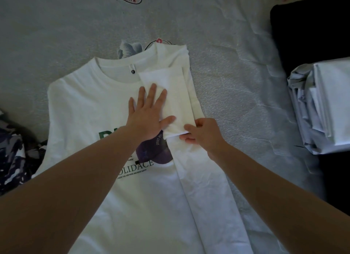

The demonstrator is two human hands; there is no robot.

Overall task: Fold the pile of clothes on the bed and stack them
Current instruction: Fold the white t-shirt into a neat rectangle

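Note:
A white T-shirt (79,105) with green and black lettering and a purple print lies flat, front up, on the bed. Its right side is folded inward, and the right sleeve (170,94) is folded back down over that fold. My left hand (149,113) lies flat, fingers spread, across the chest and the sleeve's inner edge. My right hand (202,134) pinches the sleeve's hem at its lower end. The left side and left sleeve of the shirt lie unfolded.
A pale grey bedsheet (236,64) with flower prints covers the bed. A folded pale blue garment (325,105) sits on the right beside a black cloth (310,30). A dark blue and white patterned garment (11,155) lies crumpled at the left edge.

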